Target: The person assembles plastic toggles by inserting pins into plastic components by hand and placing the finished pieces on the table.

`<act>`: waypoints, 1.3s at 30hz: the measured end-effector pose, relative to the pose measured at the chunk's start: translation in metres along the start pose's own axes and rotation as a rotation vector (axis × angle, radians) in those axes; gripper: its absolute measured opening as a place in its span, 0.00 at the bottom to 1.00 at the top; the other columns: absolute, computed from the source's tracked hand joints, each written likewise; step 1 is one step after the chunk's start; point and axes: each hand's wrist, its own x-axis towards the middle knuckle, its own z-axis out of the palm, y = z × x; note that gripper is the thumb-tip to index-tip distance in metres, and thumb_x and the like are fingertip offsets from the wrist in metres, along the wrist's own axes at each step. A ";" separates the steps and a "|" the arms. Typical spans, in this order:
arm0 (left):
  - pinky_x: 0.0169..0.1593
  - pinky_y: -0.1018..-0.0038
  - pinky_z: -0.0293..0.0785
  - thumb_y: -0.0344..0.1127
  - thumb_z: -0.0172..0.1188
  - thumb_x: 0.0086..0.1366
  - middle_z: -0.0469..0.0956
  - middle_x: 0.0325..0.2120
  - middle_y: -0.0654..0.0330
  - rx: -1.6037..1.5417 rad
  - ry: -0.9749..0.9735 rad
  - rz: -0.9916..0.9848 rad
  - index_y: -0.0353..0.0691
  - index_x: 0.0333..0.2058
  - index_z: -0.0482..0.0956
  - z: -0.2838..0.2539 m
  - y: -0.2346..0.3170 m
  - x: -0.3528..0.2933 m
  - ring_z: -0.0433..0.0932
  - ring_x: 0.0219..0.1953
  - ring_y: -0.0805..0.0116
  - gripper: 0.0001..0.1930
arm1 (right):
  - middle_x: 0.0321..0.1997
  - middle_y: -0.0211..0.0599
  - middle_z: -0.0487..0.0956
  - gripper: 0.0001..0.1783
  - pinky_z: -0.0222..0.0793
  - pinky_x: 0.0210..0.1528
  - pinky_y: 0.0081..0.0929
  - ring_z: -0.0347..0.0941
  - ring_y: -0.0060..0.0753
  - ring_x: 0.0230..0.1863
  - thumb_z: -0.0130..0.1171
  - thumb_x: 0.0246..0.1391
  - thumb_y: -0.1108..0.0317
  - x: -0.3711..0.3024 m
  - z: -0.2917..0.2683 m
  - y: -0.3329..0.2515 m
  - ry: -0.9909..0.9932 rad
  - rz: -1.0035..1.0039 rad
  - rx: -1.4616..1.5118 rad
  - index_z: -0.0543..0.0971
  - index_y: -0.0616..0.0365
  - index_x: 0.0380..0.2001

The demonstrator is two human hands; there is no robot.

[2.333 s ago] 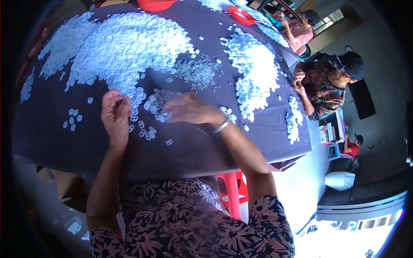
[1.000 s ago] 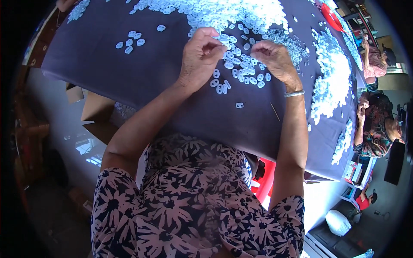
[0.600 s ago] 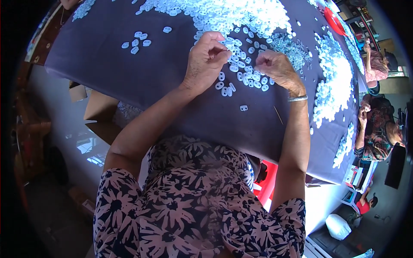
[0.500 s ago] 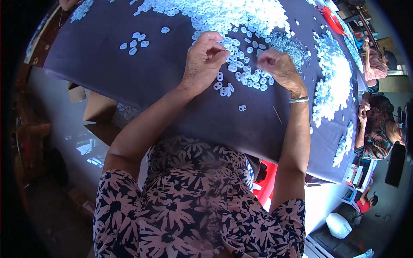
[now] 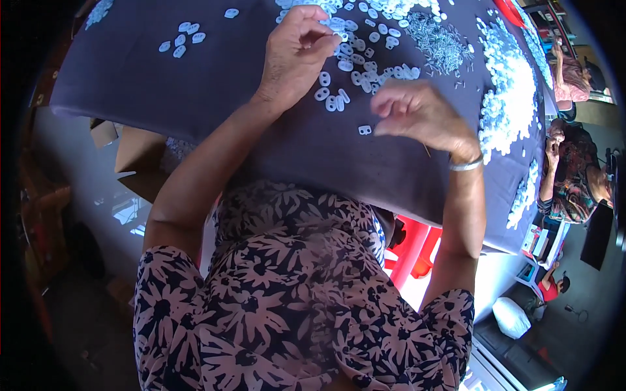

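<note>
My left hand [image 5: 293,58] is raised over the dark-covered table [image 5: 195,120], thumb and forefinger pinched together; what sits between the tips is too small to make out. Behind those fingertips lie loose white oval plastic pieces with two holes [image 5: 345,65]. My right hand [image 5: 424,117], blurred and wearing a silver bangle [image 5: 466,164], hovers nearer me with thumb and fingers apart, and nothing shows between them. Close to its thumb lies a single two-holed white piece [image 5: 364,130]. A heap of small grey pieces like springs [image 5: 437,44] spreads beyond this hand.
Large piles of white pieces [image 5: 512,98] cover the table's right side and far part. A small group [image 5: 181,40] lies at the left. A red dish [image 5: 510,12] stands far right. Cardboard boxes [image 5: 138,153] are below the left edge. Other people [image 5: 574,169] sit at right.
My right hand has moved back toward me, away from the white pieces, and its fingers have spread. The left hand stays pinched. The whole view has shifted, so the table sits higher.
</note>
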 end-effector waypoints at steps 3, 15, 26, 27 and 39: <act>0.28 0.84 0.66 0.25 0.62 0.56 0.76 0.27 0.65 -0.022 0.023 0.051 0.38 0.43 0.69 -0.001 -0.008 -0.001 0.69 0.25 0.83 0.16 | 0.27 0.32 0.74 0.12 0.69 0.29 0.22 0.72 0.25 0.27 0.67 0.39 0.76 -0.006 0.034 -0.011 0.120 -0.108 -0.198 0.74 0.62 0.27; 0.30 0.85 0.65 0.23 0.60 0.57 0.75 0.26 0.65 -0.120 0.003 -0.042 0.37 0.42 0.68 0.000 0.005 -0.002 0.68 0.27 0.83 0.15 | 0.24 0.38 0.72 0.09 0.70 0.31 0.30 0.73 0.38 0.27 0.63 0.46 0.73 0.028 0.038 0.016 0.550 -0.107 -0.350 0.76 0.61 0.32; 0.32 0.85 0.67 0.22 0.60 0.57 0.76 0.26 0.64 -0.092 0.000 -0.025 0.36 0.43 0.68 0.005 0.005 -0.002 0.70 0.27 0.82 0.15 | 0.21 0.28 0.76 0.09 0.67 0.29 0.19 0.70 0.19 0.25 0.64 0.46 0.66 0.029 -0.027 0.031 0.286 0.268 -0.303 0.80 0.56 0.32; 0.32 0.85 0.67 0.22 0.60 0.57 0.76 0.26 0.64 -0.054 0.002 -0.019 0.36 0.43 0.68 0.003 0.004 -0.002 0.70 0.28 0.82 0.16 | 0.21 0.28 0.76 0.09 0.67 0.29 0.19 0.70 0.19 0.25 0.64 0.46 0.66 0.037 -0.023 0.033 0.284 0.268 -0.299 0.80 0.56 0.32; 0.31 0.86 0.65 0.22 0.61 0.57 0.75 0.25 0.66 -0.109 -0.009 -0.011 0.36 0.42 0.68 0.002 0.002 -0.004 0.68 0.26 0.84 0.15 | 0.22 0.23 0.75 0.07 0.63 0.26 0.16 0.66 0.14 0.24 0.62 0.50 0.68 -0.004 -0.071 0.052 0.557 0.318 -0.192 0.80 0.60 0.31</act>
